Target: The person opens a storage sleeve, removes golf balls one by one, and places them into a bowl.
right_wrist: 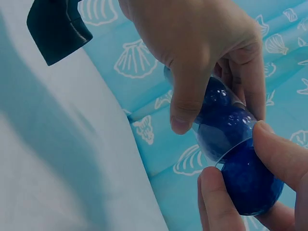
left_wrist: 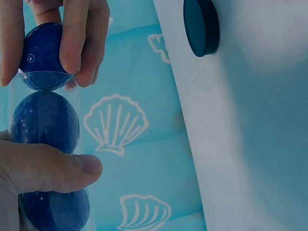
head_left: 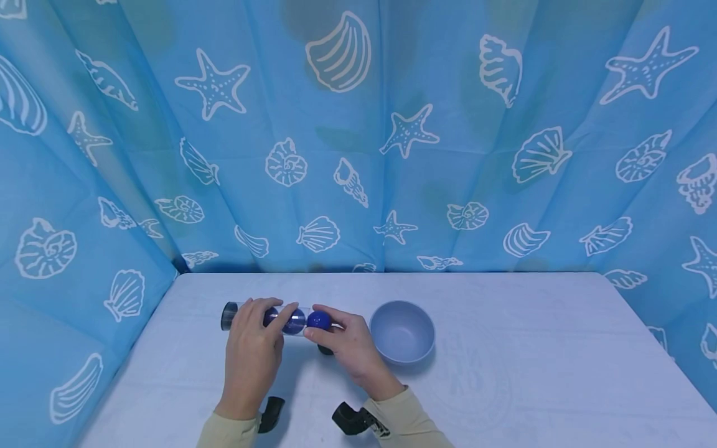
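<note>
My left hand grips a clear tube held level above the table, its black end pointing left. Inside the tube are blue balls, partly covered by the left fingers. At the open right end, my right hand pinches another blue ball between thumb and fingers. In the left wrist view this ball sits partly within the tube's rim and touches the ball below it. A black round cap lies on the table, mostly hidden behind the right hand in the head view.
A blue-grey bowl stands just right of the right hand; its inside shows no contents. The white-covered table ends at a blue shell-patterned curtain. Black devices are worn at both wrists.
</note>
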`<state>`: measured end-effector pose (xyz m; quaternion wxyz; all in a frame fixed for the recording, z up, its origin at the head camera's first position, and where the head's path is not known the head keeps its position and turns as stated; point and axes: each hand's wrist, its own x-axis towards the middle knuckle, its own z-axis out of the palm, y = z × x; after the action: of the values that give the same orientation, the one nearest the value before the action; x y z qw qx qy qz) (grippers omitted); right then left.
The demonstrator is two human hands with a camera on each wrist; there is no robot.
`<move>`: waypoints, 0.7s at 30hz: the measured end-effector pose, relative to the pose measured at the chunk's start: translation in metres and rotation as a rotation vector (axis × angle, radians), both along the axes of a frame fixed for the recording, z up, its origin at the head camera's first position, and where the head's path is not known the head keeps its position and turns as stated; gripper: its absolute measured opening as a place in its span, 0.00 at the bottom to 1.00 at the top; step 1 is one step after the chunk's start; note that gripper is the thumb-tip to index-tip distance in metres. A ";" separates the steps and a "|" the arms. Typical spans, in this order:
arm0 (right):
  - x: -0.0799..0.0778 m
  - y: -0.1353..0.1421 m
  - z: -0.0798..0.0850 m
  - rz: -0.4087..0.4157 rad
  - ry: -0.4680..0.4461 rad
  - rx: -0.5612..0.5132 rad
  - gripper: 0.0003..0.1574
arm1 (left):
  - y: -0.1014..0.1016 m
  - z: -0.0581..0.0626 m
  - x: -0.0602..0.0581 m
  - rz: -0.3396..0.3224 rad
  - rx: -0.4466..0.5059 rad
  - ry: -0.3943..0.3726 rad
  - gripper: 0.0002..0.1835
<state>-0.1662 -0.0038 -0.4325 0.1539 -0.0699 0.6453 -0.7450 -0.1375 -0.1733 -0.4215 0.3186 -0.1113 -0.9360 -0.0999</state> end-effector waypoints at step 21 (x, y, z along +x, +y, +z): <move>-0.001 0.007 0.005 -0.030 0.043 0.118 0.36 | 0.001 -0.003 0.000 0.032 0.065 -0.065 0.33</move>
<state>-0.1675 0.0028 -0.4278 0.1326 -0.0667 0.6921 -0.7064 -0.1375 -0.1721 -0.4249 0.2930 -0.0823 -0.9438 -0.1288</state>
